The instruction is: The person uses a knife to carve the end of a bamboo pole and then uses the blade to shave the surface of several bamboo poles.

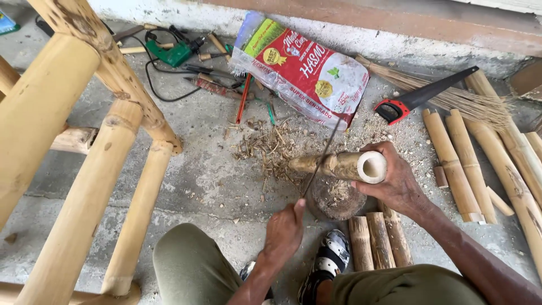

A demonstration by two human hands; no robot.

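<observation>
The right hand [398,183] wraps its fingers around a bamboo piece [339,165], pressing it on a round block [337,199] so it stays put; the left hand [284,230] is closed on a thin blade [323,158] that crosses the piece just past those fingers, likely to cut it; three short bamboo bits [379,240] lie below the right fingers; one red-handled saw [420,96] and one red bag [305,73] sit well beyond.

A bamboo frame [84,169] stands at the left on the concrete floor [214,181]. A red and white sack [307,73] lies by the wall, near a green drill [172,53], a handsaw [423,96], a broom [451,99] and cut bamboo poles [485,164].
</observation>
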